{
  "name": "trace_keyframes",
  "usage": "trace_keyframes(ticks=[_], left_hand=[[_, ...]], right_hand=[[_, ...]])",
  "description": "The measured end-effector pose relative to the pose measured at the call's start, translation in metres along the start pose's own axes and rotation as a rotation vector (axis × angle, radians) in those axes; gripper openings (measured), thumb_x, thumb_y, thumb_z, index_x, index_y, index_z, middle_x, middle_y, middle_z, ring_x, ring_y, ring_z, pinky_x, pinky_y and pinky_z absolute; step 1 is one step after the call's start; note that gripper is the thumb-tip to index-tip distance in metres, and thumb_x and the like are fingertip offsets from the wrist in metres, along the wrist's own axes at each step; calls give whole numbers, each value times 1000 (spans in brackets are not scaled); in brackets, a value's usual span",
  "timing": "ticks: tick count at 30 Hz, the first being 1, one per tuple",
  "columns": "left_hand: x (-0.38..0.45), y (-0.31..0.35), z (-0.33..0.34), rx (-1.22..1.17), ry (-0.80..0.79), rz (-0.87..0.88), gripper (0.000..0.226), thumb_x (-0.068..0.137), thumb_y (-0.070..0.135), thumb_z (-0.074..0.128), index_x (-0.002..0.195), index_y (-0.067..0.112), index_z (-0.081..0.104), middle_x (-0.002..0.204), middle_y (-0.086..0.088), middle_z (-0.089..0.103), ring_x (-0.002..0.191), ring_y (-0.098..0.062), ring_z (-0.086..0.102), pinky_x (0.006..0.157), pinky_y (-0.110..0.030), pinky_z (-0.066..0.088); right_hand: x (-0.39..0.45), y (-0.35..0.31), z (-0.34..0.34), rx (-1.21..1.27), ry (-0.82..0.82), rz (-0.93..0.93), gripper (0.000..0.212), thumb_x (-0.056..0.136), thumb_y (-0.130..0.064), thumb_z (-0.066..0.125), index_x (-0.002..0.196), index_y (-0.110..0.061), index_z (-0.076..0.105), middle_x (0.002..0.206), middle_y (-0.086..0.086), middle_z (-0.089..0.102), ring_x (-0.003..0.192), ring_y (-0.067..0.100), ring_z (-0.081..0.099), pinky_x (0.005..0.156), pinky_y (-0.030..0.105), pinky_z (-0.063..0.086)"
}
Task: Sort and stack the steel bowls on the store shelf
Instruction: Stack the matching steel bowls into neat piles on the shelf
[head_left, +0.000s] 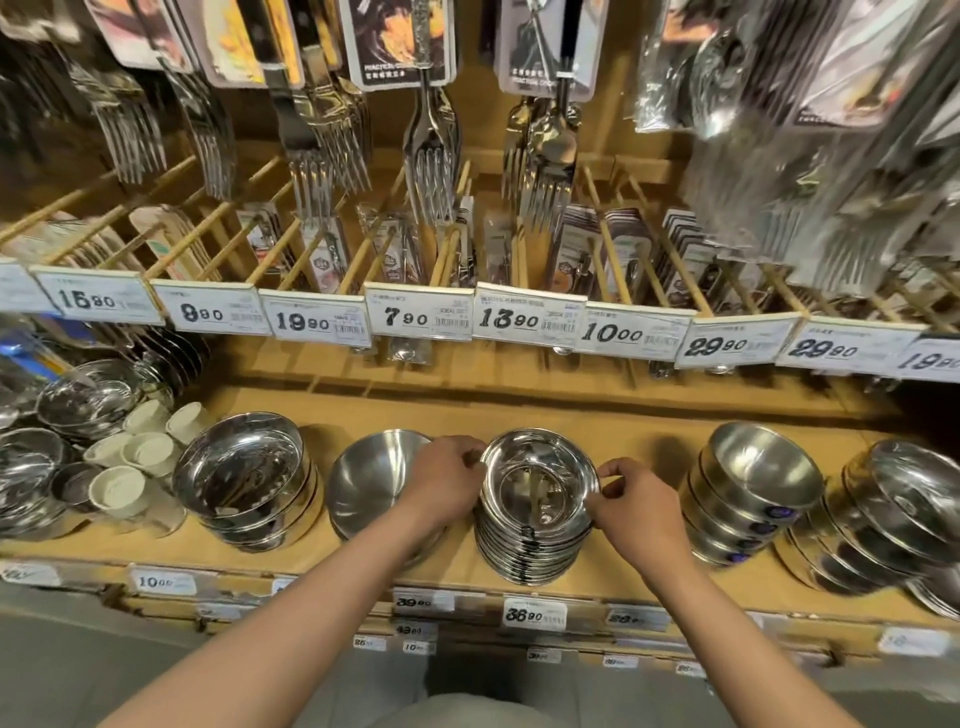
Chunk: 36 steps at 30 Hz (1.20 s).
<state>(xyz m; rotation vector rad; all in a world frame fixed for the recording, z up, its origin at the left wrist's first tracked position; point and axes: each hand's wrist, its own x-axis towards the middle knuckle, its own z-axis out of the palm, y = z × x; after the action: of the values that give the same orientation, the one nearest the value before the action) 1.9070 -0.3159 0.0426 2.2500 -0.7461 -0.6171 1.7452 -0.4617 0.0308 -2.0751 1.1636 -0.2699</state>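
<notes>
A tall stack of shallow steel bowls (535, 525) stands in the middle of the wooden shelf (644, 431). My left hand (447, 480) pinches the rim of the top bowl on its left side. On the stack's right side, my right hand (636, 506) pinches the same rim. Just left of the stack sits a matte steel bowl (371, 475), partly hidden by my left hand and forearm. Further left is a stack of shiny deep bowls (249, 480). To the right stand a stack of deep bowls (753, 491) and a leaning stack of wide bowls (893, 519).
Small white cups (140, 452) and more steel dishes (78, 400) crowd the shelf's left end. Price tags (421, 317) line the rack above, with packaged cutlery behind them and forks (431, 156) hanging overhead. More price labels (535, 616) run along the shelf's front edge.
</notes>
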Motion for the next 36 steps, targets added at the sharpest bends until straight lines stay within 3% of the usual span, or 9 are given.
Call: trace_keyframes(ticks=[6, 10, 14, 17, 22, 25, 28, 32, 36], left_hand=[[6, -16, 5, -91, -19, -92, 37, 101, 32, 53, 132, 18, 66, 130, 0, 67, 118, -18, 60, 92, -22, 40], [-7, -21, 17, -304, -38, -234, 44, 102, 52, 39, 119, 25, 69, 120, 9, 69, 106, -10, 63, 86, -18, 47], [-16, -18, 34, -602, -198, -332, 50, 101, 62, 29, 118, 32, 66, 103, 15, 68, 85, 5, 58, 66, -8, 47], [-18, -16, 42, -766, -226, -440, 52, 98, 65, 30, 98, 30, 68, 81, 20, 70, 67, 9, 62, 51, -8, 52], [-12, -28, 49, -892, -299, -625, 77, 94, 76, 24, 120, 20, 70, 109, -10, 77, 107, -29, 68, 72, -37, 56], [-10, -28, 53, -919, -304, -642, 77, 90, 78, 30, 113, 19, 74, 104, -9, 78, 103, -29, 72, 78, -42, 59], [-6, -24, 54, -951, -277, -638, 73, 90, 74, 37, 113, 15, 73, 96, -12, 79, 101, -35, 71, 66, -44, 61], [-2, -18, 60, -965, -287, -612, 65, 92, 69, 41, 113, 16, 72, 93, -12, 79, 101, -36, 69, 61, -45, 61], [-5, -4, 66, -964, -302, -614, 55, 91, 69, 45, 108, 22, 70, 102, -17, 77, 98, -36, 73, 67, -46, 61]], right_hand=[[-3, 7, 0, 141, -28, 74, 15, 89, -28, 68, 103, -25, 63, 84, -9, 69, 79, 20, 70, 82, 41, 57], [-6, 16, 4, 420, -143, 223, 31, 97, -45, 58, 123, -28, 60, 108, -7, 68, 102, 17, 66, 98, 47, 54], [-18, 15, 11, 746, -379, 346, 33, 100, -59, 40, 104, -47, 71, 106, -16, 75, 104, 9, 67, 69, 31, 60], [-22, 21, 20, 891, -391, 481, 43, 97, -66, 40, 112, -38, 69, 115, -3, 72, 109, 17, 65, 67, 34, 60], [-21, 25, 30, 908, -403, 489, 42, 89, -74, 44, 104, -46, 72, 107, -13, 73, 110, 14, 61, 71, 41, 61], [-19, 27, 30, 947, -402, 496, 41, 90, -73, 45, 104, -47, 72, 105, -13, 76, 112, 18, 63, 81, 49, 62], [-19, 29, 28, 962, -393, 504, 51, 91, -73, 46, 120, -36, 67, 120, -2, 70, 116, 25, 64, 89, 56, 59], [-13, 35, 20, 948, -388, 503, 53, 92, -72, 44, 120, -32, 65, 116, -3, 69, 111, 23, 64, 87, 51, 61], [-6, 41, 8, 886, -370, 479, 49, 90, -76, 40, 115, -42, 66, 117, -8, 70, 108, 15, 64, 71, 37, 61]])
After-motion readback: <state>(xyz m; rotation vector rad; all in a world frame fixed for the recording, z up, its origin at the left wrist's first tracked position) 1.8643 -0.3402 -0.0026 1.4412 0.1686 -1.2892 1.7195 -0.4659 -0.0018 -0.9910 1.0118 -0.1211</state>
